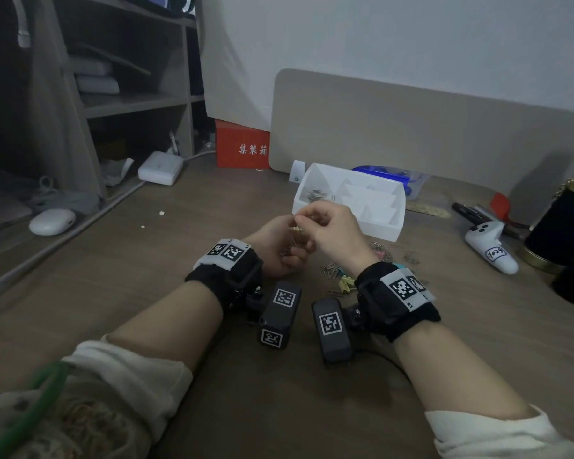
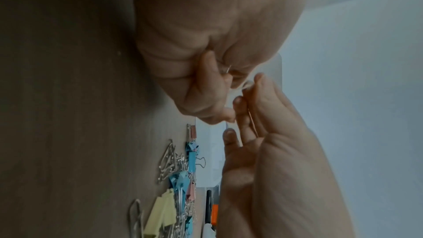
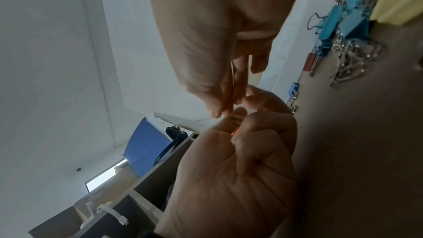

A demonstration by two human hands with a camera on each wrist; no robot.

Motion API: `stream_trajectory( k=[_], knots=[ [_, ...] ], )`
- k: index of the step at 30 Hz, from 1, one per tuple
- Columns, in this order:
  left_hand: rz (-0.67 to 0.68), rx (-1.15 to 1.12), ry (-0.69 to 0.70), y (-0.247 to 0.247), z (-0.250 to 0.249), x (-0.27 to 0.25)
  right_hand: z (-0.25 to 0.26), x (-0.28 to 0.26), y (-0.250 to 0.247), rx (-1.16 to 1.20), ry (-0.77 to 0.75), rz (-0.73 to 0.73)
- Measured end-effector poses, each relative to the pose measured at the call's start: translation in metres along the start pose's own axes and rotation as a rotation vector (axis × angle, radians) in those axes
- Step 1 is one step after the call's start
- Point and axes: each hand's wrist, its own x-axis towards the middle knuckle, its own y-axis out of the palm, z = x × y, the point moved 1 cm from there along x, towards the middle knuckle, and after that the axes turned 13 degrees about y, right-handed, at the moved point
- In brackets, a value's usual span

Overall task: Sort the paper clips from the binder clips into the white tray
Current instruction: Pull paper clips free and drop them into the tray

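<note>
My hands meet just in front of the white tray (image 1: 381, 228). My left hand (image 1: 279, 256) (image 2: 194, 61) (image 3: 251, 160) is curled round a small bunch of clips (image 1: 294, 236), with a yellowish one on top. My right hand (image 1: 328, 233) (image 2: 274, 151) (image 3: 206, 42) pinches a thin paper clip (image 3: 232, 79) between thumb and fingers at the left hand's fingertips. Several paper clips (image 1: 315, 195) lie in the tray's left compartment. A mixed pile of paper clips (image 1: 333, 271) (image 3: 352, 62) and coloured binder clips (image 1: 345, 285) (image 2: 190, 160) (image 3: 338, 23) lies on the table under my right wrist.
A white controller (image 1: 489, 246), pens (image 1: 471, 210) and a black gold-trimmed container (image 1: 560, 226) lie to the right. A blue bag (image 1: 388, 170) sits behind the tray. To the left are a white mouse (image 1: 52, 221), a white adapter (image 1: 159, 167) and a red box (image 1: 242, 144).
</note>
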Motion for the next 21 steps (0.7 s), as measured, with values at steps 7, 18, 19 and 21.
stream_trajectory(
  k=[7,18,19,21],
  knots=[
    [-0.071,-0.007,-0.041,-0.004,0.0,0.004,-0.006,-0.001,-0.023,-0.305,0.086,0.012],
    [-0.09,0.008,-0.044,-0.004,0.002,0.004,-0.011,-0.016,-0.047,-0.774,0.286,0.366],
    [-0.087,0.009,-0.042,-0.004,0.003,0.005,-0.012,-0.015,-0.046,-0.757,0.288,0.347],
    [-0.084,0.008,-0.042,-0.004,0.003,0.005,-0.016,-0.013,-0.043,-0.699,0.276,0.306]
  ],
)
